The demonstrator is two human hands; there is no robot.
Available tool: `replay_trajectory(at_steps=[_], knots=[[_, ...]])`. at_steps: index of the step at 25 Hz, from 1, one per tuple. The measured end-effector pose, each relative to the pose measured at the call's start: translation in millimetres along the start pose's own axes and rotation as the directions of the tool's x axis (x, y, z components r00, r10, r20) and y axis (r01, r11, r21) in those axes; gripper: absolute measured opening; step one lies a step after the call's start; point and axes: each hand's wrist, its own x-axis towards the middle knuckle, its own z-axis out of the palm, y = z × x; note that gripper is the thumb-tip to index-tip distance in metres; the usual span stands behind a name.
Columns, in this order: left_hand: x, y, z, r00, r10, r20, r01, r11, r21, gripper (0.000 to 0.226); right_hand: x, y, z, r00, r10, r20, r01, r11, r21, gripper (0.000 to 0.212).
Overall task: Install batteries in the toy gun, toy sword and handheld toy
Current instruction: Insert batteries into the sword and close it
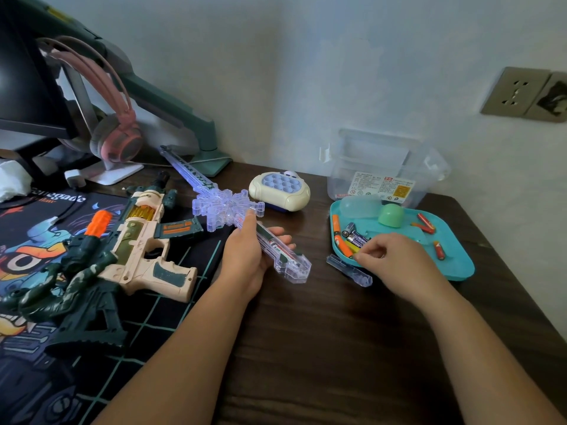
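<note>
While the left hand wraps its fingers around the clear toy sword's handle, thumb up by the lit snowflake guard, the right hand pinches its fingertips onto a yellow battery among loose cells at the near-left corner of a teal tray.

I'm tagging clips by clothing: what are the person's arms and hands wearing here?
Nothing shows on either one. The left hand and right hand are bare, with no gloves, and I can see no rings. Both forearms are bare down to the bottom edge of the picture: no sleeves, watch or wristband in view. The upper arms lie outside the frame.
</note>
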Motion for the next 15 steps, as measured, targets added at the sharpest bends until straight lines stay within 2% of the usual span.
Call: replay_trajectory(at_steps=[2, 5, 7, 8, 9, 10, 11, 13, 14, 15], knots=[[-2.0, 0.2, 0.5, 1.0, -0.004, -0.004, 0.004, 1.0, 0.012, 0.037, -3.8, -1.2, -3.8, 1.0, 0.018, 0.021, -0.016, 0.996, -0.086, 0.014], [-3.9, 0.6, 1.1, 1.0, 0.002, -0.005, -0.002, 1.0, 0.013, 0.041, -10.2, -7.2, 2.6, 0.99, 0.024, 0.14, 0.007, 0.977, -0.214, 0.022], [-2.5, -0.5, 1.2, 1.0, 0.01, -0.008, -0.01, 1.0, 0.007, 0.041, -12.5, -10.5, 10.3, 0.981, -0.033, 0.189, 0.076, 0.97, -0.23, 0.028], [-2.0, -1.1, 0.8, 1.0, 0.01, -0.003, -0.01, 1.0, 0.008, 0.041, -13.7, -11.7, 11.9, 0.978, -0.069, 0.196, 0.106, 0.977, -0.185, 0.028], [-0.5, -1.8, -0.1, 1.0, 0.006, 0.006, -0.007, 1.0, 0.011, 0.042, -15.4, -14.0, 11.3, 0.977, -0.1, 0.187, 0.118, 0.99, -0.082, 0.026], [0.6, -2.1, -1.2, 1.0, 0.002, 0.014, -0.003, 1.0, 0.015, 0.043, -17.2, -16.5, 9.4, 0.979, -0.117, 0.167, 0.103, 0.99, 0.093, 0.024], [2.0, -2.7, -2.4, 1.0, -0.002, 0.016, 0.002, 1.0, 0.019, 0.045, -19.8, -20.0, 6.9, 0.983, -0.11, 0.15, 0.058, 0.948, 0.312, 0.024], [4.0, -3.5, -3.6, 1.0, -0.005, 0.016, 0.005, 1.0, 0.022, 0.048, -26.4, -29.3, 3.5, 0.981, -0.083, 0.178, -0.059, 0.738, 0.672, 0.028], [4.8, -3.8, -3.9, 1.0, 0.0, 0.021, -0.001, 1.0, 0.029, 0.049, -30.0, -33.7, 3.1, 0.975, -0.089, 0.204, -0.097, 0.656, 0.748, 0.028], [5.3, -4.1, -3.9, 1.0, 0.01, 0.027, -0.01, 0.999, 0.037, 0.049, -33.2, -37.1, 3.2, 0.969, -0.106, 0.222, -0.106, 0.633, 0.767, 0.025]])
